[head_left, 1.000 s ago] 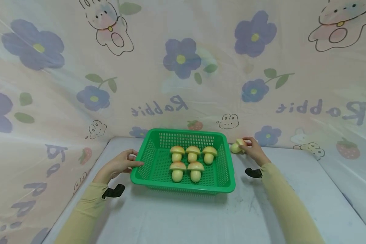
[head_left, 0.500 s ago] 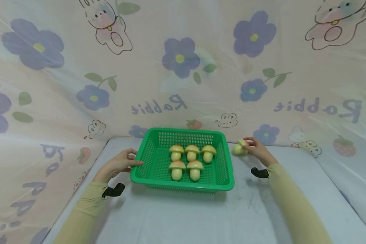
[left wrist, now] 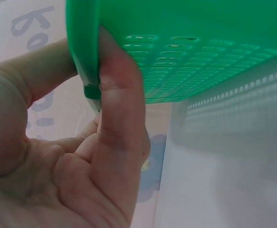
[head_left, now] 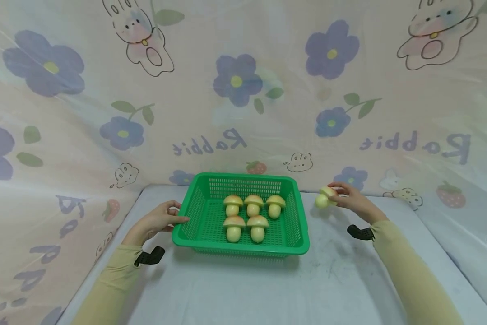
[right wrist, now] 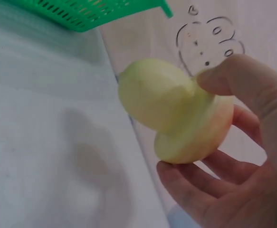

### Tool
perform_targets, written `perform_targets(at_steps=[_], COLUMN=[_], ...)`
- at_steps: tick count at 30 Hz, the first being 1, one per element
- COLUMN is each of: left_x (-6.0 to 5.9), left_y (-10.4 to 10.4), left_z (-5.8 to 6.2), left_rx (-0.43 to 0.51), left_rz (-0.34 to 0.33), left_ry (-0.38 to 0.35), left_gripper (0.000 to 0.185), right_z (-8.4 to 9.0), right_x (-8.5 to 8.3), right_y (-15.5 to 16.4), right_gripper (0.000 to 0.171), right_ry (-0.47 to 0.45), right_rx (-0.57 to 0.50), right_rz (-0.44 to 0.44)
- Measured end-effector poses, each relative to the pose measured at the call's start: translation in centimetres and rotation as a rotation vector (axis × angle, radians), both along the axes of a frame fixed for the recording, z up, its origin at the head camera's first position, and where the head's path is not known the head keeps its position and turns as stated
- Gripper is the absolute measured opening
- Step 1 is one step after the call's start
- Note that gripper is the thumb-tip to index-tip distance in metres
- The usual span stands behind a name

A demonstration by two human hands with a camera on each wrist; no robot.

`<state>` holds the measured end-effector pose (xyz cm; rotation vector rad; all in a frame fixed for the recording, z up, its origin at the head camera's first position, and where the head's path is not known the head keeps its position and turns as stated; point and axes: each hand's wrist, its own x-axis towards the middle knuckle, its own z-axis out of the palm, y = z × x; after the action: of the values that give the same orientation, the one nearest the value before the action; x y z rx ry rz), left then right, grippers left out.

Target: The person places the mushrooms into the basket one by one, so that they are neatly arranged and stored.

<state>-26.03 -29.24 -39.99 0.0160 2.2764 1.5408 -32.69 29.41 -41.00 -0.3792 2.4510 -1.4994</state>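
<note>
The mushroom (head_left: pixel 323 198) sits in your right hand (head_left: pixel 350 201), lifted off the table (head_left: pixel 243 289) just past the right side of the basket (head_left: pixel 300 243) and close to the back curtain (head_left: pixel 243 90). Your fingers curl round its cap while the pale stem points left toward the basket; in the right wrist view the mushroom (right wrist: pixel 176 111) is pinched between thumb above and fingers below, and its shadow falls on the table underneath, so it touches nothing but your hand.

Nearest to you lie both sleeves, yellowish, each with a dark strap at the wrist. Beyond them stands the green basket, square to you on the grey table. Your left hand (head_left: pixel 155 221) grips its left rim: the left wrist view shows your thumb (left wrist: pixel 119 95) pressed flat against the outer wall under the rim (left wrist: pixel 83 47), with the other fingers reaching over the top. How tightly those fingers close inside the basket you cannot tell from here.

Inside the basket five more mushrooms stand upright, caps up: two in the near row (head_left: pixel 245 227) and three in the far row (head_left: pixel 253 205), close together near the middle.

Farthest off, the curtain printed with purple flowers, rabbits and strawberries wraps round the back and both sides of the table.
</note>
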Motion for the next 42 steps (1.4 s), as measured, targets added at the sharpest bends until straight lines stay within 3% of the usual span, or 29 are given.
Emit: perform_targets(at_steps=[15, 27, 42], left_x=[-0.1, -0.2, -0.1], left_y=[0.0, -0.1, 0.0], left_z=[0.0, -0.2, -0.2], left_rx=[0.006, 0.015, 0.004], left_rz=[0.001, -0.004, -0.001], left_ry=[-0.003, -0.003, 0.000], left_gripper=[0.059, 0.059, 0.062], right_z=[5.0, 8.1, 8.3], right_x=[2.0, 3.2, 3.5], right_y=[-1.3, -3.4, -8.2], right_gripper=[0.054, 0.052, 0.046], right_ry=[0.061, 0.112, 0.118], right_rx=[0.039, 0.043, 0.029], right_rz=[0.076, 0.209, 0.396])
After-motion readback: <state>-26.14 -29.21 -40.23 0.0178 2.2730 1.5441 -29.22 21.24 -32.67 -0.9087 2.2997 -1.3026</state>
